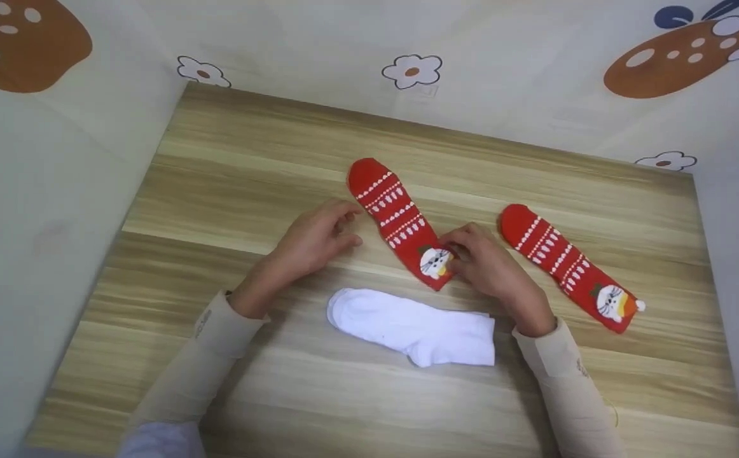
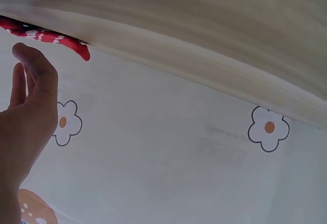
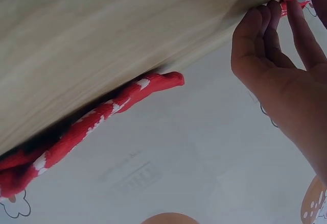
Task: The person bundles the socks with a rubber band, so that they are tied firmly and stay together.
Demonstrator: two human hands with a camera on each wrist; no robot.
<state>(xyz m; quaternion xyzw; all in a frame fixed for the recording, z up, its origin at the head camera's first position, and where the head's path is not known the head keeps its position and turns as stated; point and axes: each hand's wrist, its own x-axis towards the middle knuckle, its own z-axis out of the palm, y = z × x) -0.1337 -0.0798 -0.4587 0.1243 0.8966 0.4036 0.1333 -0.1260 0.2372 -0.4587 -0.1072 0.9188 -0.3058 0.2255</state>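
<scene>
My right hand (image 1: 487, 264) pinches the cuff (image 1: 436, 282) of the left red sock (image 1: 401, 219): positioning it, I judge.
That sock lies just beyond the white socks (image 1: 417, 324); my left hand (image 1: 315, 238), loosely curled and gripping nothing, is beyond their toe end. The right red sock (image 1: 563, 264) lies beyond them, rightward. Next, I think, calls for smoothing the pinched sock, then letting go.
</scene>
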